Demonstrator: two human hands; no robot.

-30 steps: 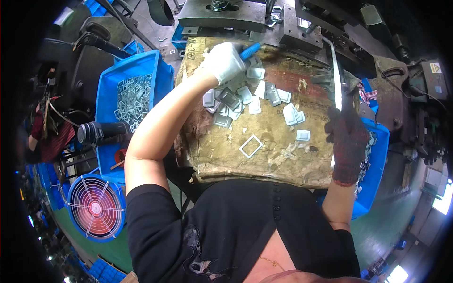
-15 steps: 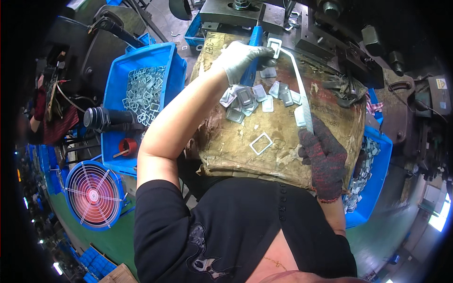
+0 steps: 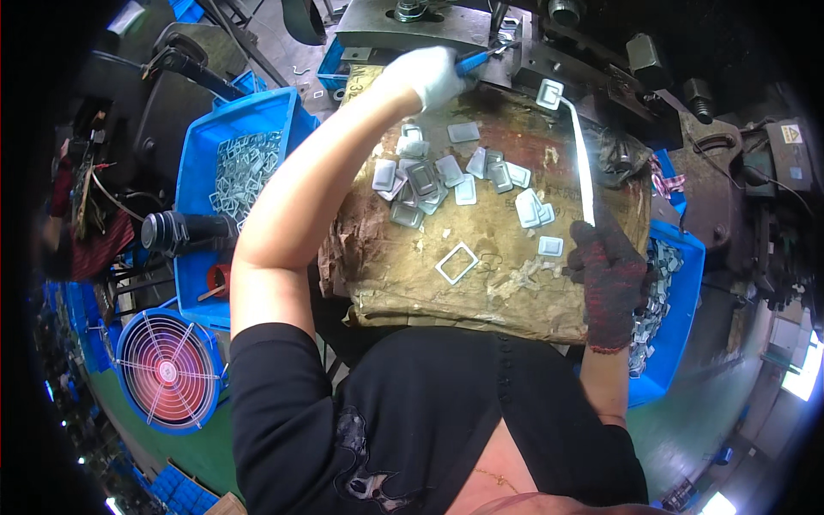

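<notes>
My left hand (image 3: pixel 433 77), in a white glove, is closed around a blue-handled tool (image 3: pixel 472 63). The thin metal end of that tool points at the edge of the steel press block (image 3: pixel 412 27). Lower right, my right hand (image 3: pixel 608 279), in a dark knitted glove with red flecks, grips long bent metal tweezers (image 3: pixel 584 163). At their tip is a small rectangular metal piece (image 3: pixel 549 93). Between my hands, several shallow rectangular metal pieces (image 3: pixel 422 178) lie in a loose pile on the brown-covered worktop (image 3: pixel 412 287). Nearer me lies a rectangular metal frame (image 3: pixel 457 263).
A blue bin (image 3: pixel 190 163) with many metal frames stands at left, behind a dark cylinder (image 3: pixel 167 233). Another blue bin (image 3: pixel 678 318) of metal pieces is at right. Press machinery (image 3: pixel 601 77) lines the far side. A round fan (image 3: pixel 167 371) stands lower left.
My left hand has moved away from the metal piece toward the press block, turning the blue-handled tool. The tweezers with the piece have swung right. A small piece now lies beside my right hand.
</notes>
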